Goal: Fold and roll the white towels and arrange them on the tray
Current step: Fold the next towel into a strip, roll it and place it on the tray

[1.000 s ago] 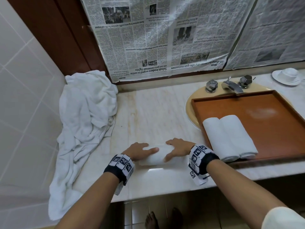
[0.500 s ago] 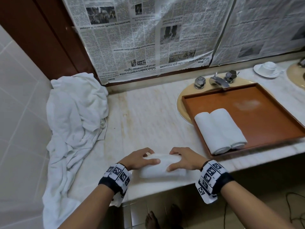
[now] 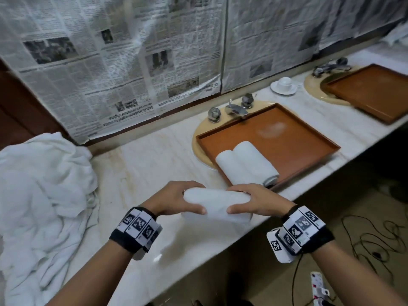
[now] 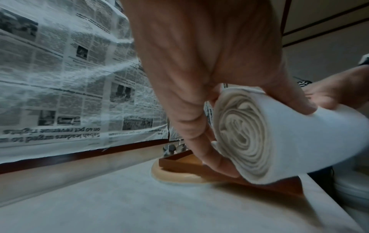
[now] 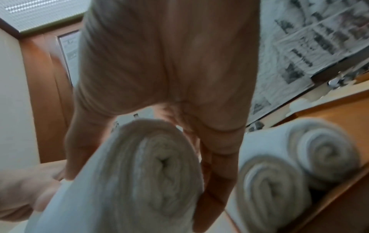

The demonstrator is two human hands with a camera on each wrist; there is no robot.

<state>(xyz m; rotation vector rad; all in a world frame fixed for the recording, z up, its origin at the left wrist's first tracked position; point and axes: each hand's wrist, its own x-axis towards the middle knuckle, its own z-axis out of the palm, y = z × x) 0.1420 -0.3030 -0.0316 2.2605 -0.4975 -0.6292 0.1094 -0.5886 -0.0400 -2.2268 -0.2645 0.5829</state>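
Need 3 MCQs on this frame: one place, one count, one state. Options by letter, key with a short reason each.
1. Where is the heap of unfolded towels?
A. On the tray
B. At the left end of the counter
C. On the floor

2. How many rolled towels lie on the near tray?
A. One
B. Two
C. Four

3. What state is the towel roll in the hands?
A. Fully rolled, gripped at both ends
B. Spread flat
C. Half folded, lying loose

Key: 1 B, the heap sits by the left wall. 2 B, a pair of rolls lies side by side. 3 A, left hand and right hand hold it; the wrist views show spiral ends.
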